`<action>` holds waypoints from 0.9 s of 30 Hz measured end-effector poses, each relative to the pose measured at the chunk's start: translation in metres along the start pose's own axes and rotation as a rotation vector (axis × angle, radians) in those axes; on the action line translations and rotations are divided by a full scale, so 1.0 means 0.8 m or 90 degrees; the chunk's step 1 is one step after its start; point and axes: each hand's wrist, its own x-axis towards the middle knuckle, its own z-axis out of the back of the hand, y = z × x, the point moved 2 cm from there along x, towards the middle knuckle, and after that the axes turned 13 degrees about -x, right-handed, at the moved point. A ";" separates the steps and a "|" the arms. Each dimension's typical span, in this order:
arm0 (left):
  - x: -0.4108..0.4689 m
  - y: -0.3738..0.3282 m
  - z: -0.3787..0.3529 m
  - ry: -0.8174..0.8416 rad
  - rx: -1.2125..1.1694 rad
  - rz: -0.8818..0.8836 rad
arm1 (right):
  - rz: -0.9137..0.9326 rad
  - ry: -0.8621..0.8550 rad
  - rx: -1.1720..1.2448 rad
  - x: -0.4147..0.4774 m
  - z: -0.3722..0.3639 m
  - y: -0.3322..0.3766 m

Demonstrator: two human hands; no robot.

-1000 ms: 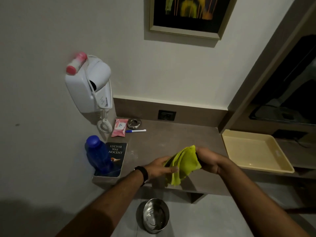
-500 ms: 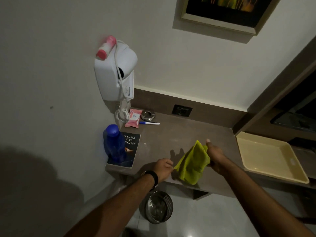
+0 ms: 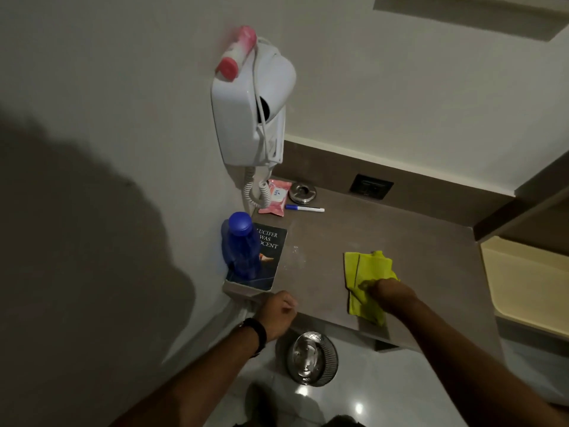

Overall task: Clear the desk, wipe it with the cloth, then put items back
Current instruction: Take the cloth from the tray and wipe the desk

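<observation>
Here, yellow cloth [image 3: 366, 278] flat lengthwise front-to-back on desk [image 3: 431, 257], right hand [image 3: 389, 292] fingers gripping it, left hand [image 3: 278, 312] fisted.

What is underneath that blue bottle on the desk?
The blue bottle stands on a dark book lying flat at the desk's left edge. The bottle covers part of the cover's title and picture; whatever lies beneath the book cannot be seen.

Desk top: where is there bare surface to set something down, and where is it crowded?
Bare: the middle of the desk, between the pen, the wall socket and the yellow cloth under the right hand. Crowded: the left edge, with bottle on book, wipes pack and ashtray.
</observation>
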 end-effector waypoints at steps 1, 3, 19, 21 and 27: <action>-0.001 0.008 0.012 0.001 0.000 -0.003 | -0.015 0.003 0.065 0.001 -0.004 -0.006; -0.004 0.025 0.030 -0.007 -0.001 0.001 | -0.052 -0.050 0.202 0.003 -0.013 -0.020; 0.031 0.039 0.043 -0.049 0.080 -0.004 | -0.005 -0.178 0.049 0.075 0.004 0.105; 0.043 0.031 0.050 -0.074 0.171 -0.035 | 0.037 -0.155 0.031 0.090 0.025 0.124; 0.059 0.030 0.075 -0.111 0.464 -0.012 | 0.119 -0.104 -0.054 0.107 0.059 0.189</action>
